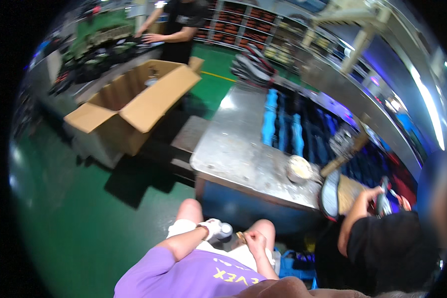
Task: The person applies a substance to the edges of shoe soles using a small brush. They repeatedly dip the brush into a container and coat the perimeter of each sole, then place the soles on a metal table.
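Low over my lap, my left hand (212, 229) wears a white glove. Its fingers close round a grey, rounded thing (225, 231) whose kind I cannot make out. Just to the right, my bare right hand (256, 242) pinches a small yellow-brown thing (241, 237), too blurred to name. The two held things are close to each other, and between them lies a dark grey patch that may belong to the left one. Both hands stay below the near edge of the metal worktable (223, 156).
A round tub of pale paste (299, 169) stands on the worktable, beside blue and dark strips (269, 116). An open carton (159, 107) is at left. A co-worker (382, 248) handles a shoe at right; another person (181, 35) works behind. A blue basket (297, 267) sits by my right leg.
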`<state>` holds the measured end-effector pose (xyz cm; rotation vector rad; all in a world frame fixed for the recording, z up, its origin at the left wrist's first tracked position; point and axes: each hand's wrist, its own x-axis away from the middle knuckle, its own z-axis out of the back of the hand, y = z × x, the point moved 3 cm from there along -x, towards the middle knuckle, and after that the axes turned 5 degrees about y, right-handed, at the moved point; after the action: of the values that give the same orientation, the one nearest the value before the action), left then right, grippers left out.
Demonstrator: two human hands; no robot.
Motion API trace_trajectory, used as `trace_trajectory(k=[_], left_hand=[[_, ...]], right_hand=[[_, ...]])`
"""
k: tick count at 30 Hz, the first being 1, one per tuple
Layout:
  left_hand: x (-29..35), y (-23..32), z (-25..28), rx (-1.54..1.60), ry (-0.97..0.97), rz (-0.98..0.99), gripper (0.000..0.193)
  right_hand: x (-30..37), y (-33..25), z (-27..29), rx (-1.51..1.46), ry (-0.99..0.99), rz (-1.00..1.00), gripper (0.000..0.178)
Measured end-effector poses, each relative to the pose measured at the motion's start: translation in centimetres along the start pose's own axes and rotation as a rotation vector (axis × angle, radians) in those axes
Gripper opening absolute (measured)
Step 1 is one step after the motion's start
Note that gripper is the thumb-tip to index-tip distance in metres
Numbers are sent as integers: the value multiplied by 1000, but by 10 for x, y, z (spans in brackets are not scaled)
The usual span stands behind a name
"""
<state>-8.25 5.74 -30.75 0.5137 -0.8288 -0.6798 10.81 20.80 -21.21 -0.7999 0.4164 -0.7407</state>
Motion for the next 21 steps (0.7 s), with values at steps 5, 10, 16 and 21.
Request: trace_trajectory(k=[5, 10, 16, 21], left_hand=[[-32, -30, -21, 36, 31, -18, 27], [-39, -48, -23, 60, 24, -5, 26], [15, 23, 10, -119, 17, 27, 31], [4, 10, 2, -144, 112, 33, 28]], right_hand=[[0, -21, 12, -68, -25, -14, 23], [-3, -27, 7, -76, -53, 5, 24], [0, 9, -4, -139, -25, -48, 20], [3, -10, 4, -220, -31, -29, 18]])
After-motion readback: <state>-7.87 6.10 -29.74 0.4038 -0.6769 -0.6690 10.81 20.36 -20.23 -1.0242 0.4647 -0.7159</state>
